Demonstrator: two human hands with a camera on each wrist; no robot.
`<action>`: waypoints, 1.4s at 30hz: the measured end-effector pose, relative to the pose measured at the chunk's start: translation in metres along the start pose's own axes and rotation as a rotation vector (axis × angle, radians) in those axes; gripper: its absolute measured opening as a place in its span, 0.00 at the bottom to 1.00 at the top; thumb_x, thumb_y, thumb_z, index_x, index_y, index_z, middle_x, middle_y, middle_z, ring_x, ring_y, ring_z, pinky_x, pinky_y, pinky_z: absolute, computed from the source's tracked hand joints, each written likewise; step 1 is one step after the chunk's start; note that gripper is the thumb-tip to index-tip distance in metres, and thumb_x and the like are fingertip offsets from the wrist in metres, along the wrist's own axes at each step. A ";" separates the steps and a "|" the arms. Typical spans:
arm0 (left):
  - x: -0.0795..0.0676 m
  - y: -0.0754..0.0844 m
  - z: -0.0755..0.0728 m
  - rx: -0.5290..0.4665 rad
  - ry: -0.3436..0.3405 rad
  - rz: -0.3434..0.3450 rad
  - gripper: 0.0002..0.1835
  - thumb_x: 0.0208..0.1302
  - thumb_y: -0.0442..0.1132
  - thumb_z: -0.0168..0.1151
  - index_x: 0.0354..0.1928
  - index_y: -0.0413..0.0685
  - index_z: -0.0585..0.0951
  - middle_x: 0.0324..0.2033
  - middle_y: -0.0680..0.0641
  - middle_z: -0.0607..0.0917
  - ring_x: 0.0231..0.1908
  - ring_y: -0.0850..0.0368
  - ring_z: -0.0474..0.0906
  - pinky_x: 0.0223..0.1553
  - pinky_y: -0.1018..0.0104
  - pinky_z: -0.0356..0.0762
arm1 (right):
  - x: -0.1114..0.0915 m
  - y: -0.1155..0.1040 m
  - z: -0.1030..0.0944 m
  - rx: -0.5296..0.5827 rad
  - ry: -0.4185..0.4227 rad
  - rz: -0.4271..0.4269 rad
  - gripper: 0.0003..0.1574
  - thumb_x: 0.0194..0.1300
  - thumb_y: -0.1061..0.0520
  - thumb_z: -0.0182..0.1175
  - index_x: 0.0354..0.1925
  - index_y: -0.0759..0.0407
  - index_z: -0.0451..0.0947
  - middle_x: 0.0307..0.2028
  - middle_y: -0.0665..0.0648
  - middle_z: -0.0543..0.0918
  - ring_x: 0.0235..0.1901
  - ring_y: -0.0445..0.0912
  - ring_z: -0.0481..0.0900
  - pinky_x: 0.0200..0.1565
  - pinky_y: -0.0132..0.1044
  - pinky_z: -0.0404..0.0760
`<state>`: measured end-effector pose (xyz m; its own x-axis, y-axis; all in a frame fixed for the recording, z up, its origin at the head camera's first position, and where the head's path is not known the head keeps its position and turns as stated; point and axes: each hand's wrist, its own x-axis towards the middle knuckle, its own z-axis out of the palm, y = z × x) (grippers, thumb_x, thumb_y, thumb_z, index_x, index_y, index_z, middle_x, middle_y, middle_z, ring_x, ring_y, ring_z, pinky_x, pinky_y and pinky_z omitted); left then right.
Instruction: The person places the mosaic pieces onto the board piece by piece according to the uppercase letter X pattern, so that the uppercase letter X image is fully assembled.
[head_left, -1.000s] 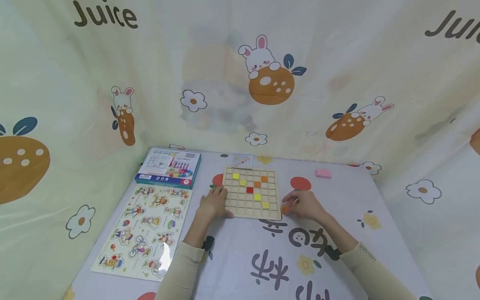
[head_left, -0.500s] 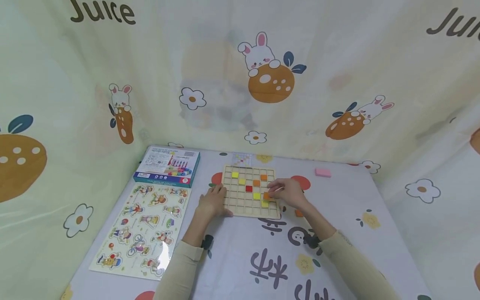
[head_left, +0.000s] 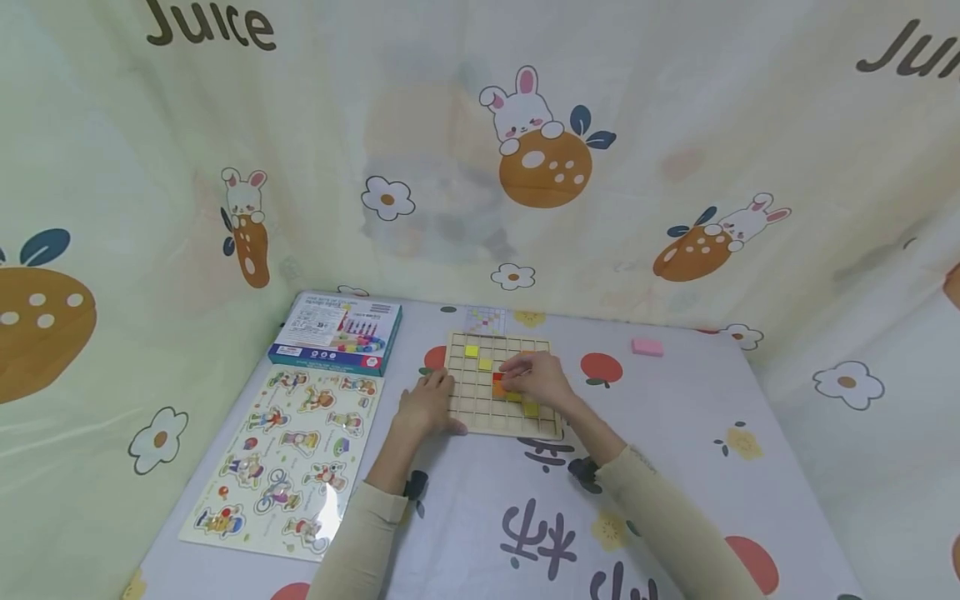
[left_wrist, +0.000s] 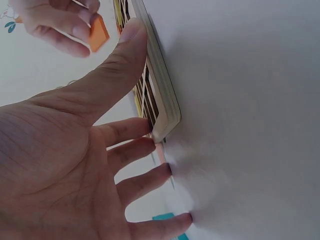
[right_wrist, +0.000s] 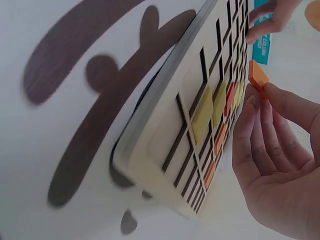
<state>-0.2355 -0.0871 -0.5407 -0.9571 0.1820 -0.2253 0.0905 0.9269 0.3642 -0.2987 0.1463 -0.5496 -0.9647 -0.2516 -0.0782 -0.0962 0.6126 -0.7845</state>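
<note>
A light wooden grid board [head_left: 468, 408] lies on the table. My left hand [head_left: 427, 408] rests at its left side, fingers straight and spread, the thumb [left_wrist: 132, 37] against the edge. Over the middle of the board, my right hand [head_left: 542, 379] pinches an orange square tile [right_wrist: 258, 76] between thumb and fingers, above the grid in the right wrist view. Tiles sit in the cells along a diagonal: yellow ones [head_left: 472, 352] with a red tile [head_left: 497, 377] among them. Two orange tiles [right_wrist: 219, 137] in the grid are covered by my right hand in the head view.
A small printed pattern card [head_left: 485, 320] lies behind the board. To the left are a teal-edged box [head_left: 337, 333] and a picture puzzle board [head_left: 288, 467]. A pink block [head_left: 647, 347] lies at the back right. A patterned curtain [head_left: 435, 125] hangs behind the table.
My right hand has moved from the table beside the board leftward over the grid, carrying the orange tile. Another orange tile on the table at right is now hidden. My left hand stays.
</note>
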 end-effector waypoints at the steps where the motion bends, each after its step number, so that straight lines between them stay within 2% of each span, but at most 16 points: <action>1: 0.000 0.000 0.000 0.004 -0.001 0.002 0.52 0.51 0.55 0.83 0.75 0.45 0.69 0.77 0.43 0.65 0.76 0.39 0.60 0.70 0.28 0.63 | 0.002 -0.001 0.003 -0.001 0.004 -0.004 0.15 0.59 0.56 0.78 0.46 0.55 0.89 0.36 0.49 0.89 0.39 0.46 0.86 0.40 0.37 0.85; 9: 0.002 0.000 -0.001 0.019 0.003 0.003 0.53 0.51 0.56 0.82 0.76 0.44 0.68 0.77 0.42 0.65 0.76 0.39 0.60 0.70 0.27 0.63 | 0.011 -0.006 0.020 0.049 -0.001 0.002 0.14 0.60 0.60 0.77 0.45 0.57 0.89 0.33 0.49 0.89 0.35 0.43 0.87 0.39 0.35 0.86; 19: 0.002 0.002 0.000 0.005 -0.006 0.003 0.53 0.52 0.55 0.83 0.76 0.44 0.68 0.77 0.43 0.65 0.76 0.39 0.60 0.71 0.27 0.62 | 0.012 -0.006 0.034 -0.043 0.058 -0.006 0.09 0.59 0.62 0.77 0.39 0.54 0.89 0.29 0.47 0.88 0.32 0.42 0.85 0.37 0.35 0.85; 25: 0.000 0.001 0.000 0.005 -0.008 0.003 0.52 0.52 0.55 0.82 0.76 0.44 0.68 0.77 0.42 0.65 0.77 0.39 0.60 0.71 0.28 0.62 | 0.008 -0.004 0.038 -0.063 0.062 -0.038 0.10 0.59 0.64 0.76 0.39 0.55 0.89 0.29 0.47 0.87 0.32 0.42 0.85 0.38 0.36 0.86; 33: -0.002 0.004 -0.003 0.005 -0.011 0.003 0.52 0.52 0.55 0.82 0.76 0.44 0.68 0.77 0.42 0.65 0.77 0.39 0.60 0.70 0.28 0.63 | -0.008 -0.002 0.026 -0.073 0.057 -0.093 0.11 0.61 0.65 0.75 0.43 0.56 0.89 0.34 0.47 0.90 0.36 0.41 0.87 0.45 0.40 0.87; 37: -0.001 0.003 -0.001 0.010 -0.008 0.000 0.53 0.52 0.56 0.83 0.76 0.45 0.68 0.77 0.43 0.65 0.76 0.39 0.60 0.70 0.28 0.63 | -0.023 -0.002 0.013 -0.034 0.073 -0.134 0.11 0.62 0.65 0.74 0.44 0.57 0.89 0.38 0.51 0.91 0.38 0.43 0.88 0.47 0.43 0.88; 42: 0.000 0.002 0.001 -0.003 -0.010 -0.005 0.53 0.52 0.54 0.83 0.76 0.45 0.68 0.77 0.43 0.65 0.76 0.39 0.60 0.71 0.28 0.63 | -0.042 0.001 -0.010 -0.054 0.114 -0.130 0.12 0.64 0.66 0.72 0.46 0.56 0.89 0.39 0.51 0.91 0.40 0.45 0.89 0.47 0.44 0.89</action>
<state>-0.2352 -0.0847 -0.5404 -0.9547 0.1803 -0.2367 0.0845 0.9270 0.3653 -0.2604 0.1648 -0.5407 -0.9644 -0.2468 0.0946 -0.2322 0.6202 -0.7493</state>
